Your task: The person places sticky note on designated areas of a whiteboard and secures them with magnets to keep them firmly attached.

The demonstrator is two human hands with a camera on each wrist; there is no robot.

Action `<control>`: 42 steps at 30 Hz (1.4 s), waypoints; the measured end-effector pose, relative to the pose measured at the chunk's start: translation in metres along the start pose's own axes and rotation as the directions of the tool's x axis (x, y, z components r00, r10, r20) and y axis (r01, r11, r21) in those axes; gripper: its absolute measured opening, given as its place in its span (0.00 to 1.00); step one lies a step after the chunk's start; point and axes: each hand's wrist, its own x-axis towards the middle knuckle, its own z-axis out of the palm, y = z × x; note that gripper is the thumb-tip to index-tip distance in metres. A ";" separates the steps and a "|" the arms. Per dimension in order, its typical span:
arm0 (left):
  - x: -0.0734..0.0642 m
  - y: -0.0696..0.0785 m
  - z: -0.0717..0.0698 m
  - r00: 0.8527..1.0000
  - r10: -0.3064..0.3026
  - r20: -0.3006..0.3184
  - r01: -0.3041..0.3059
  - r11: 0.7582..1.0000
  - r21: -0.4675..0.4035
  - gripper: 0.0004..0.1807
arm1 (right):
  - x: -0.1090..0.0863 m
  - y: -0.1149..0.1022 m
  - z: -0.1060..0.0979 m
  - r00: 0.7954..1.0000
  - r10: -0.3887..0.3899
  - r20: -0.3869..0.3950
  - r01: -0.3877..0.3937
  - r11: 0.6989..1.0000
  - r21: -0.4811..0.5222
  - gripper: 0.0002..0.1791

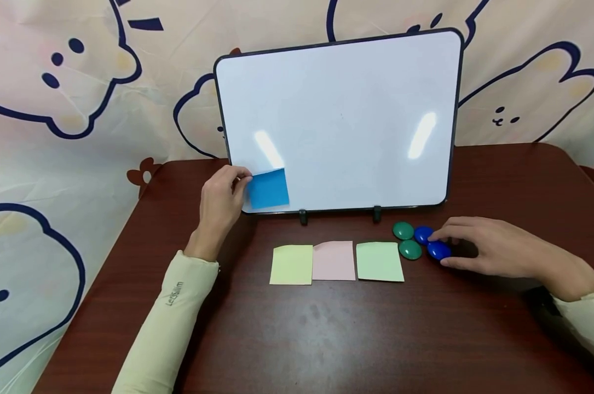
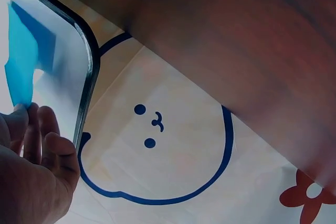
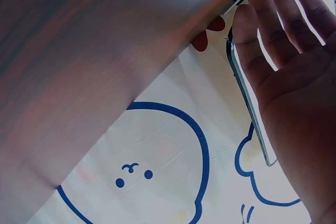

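My left hand (image 1: 221, 196) pinches the upper left corner of a blue sticky note (image 1: 269, 189) between thumb and fingertips. The note lies against the lower left corner of the whiteboard (image 1: 336, 115); in the left wrist view it looks bent away from the surface. On the table at right, my right hand (image 1: 494, 246) has its thumb and index finger at opposite edges of a round blue magnet (image 1: 438, 250). A second blue magnet (image 1: 422, 235) touches the index fingertip. Beside them lie two green magnets, one farther back (image 1: 403, 230) and one nearer (image 1: 410, 249).
Yellow (image 1: 291, 265), pink (image 1: 334, 261) and pale green sticky notes (image 1: 380, 261) lie in a row before the whiteboard. The board stands on the brown table (image 1: 326, 339) with small black feet (image 1: 303, 217). A patterned cloth (image 1: 149, 104) hangs behind.
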 end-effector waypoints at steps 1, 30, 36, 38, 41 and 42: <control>0.000 0.000 0.000 1.000 -0.003 0.003 0.003 1.000 0.002 0.07 | 0.000 0.000 0.000 1.000 0.001 0.001 -0.001 1.000 0.000 0.21; 0.010 0.004 0.007 0.995 -0.080 0.066 0.076 0.995 0.061 0.11 | 0.000 0.000 0.000 1.000 -0.001 -0.005 0.001 1.000 -0.004 0.21; 0.010 0.002 0.007 0.995 -0.074 0.064 0.069 0.995 0.074 0.11 | 0.000 0.000 0.001 1.000 -0.008 -0.015 0.007 1.000 -0.015 0.21; 0.010 0.002 0.007 0.995 -0.069 0.067 0.064 0.995 0.080 0.11 | 0.000 0.000 0.002 1.000 -0.011 -0.020 0.011 1.000 -0.018 0.21; 0.010 0.003 0.007 0.996 -0.057 0.073 0.050 0.995 0.089 0.11 | 0.000 -0.001 0.001 1.000 -0.013 -0.024 0.013 1.000 -0.021 0.21; 0.010 0.003 0.007 0.996 -0.052 0.075 0.045 0.995 0.091 0.11 | 0.000 -0.001 0.001 1.000 -0.012 -0.025 0.011 1.000 -0.021 0.21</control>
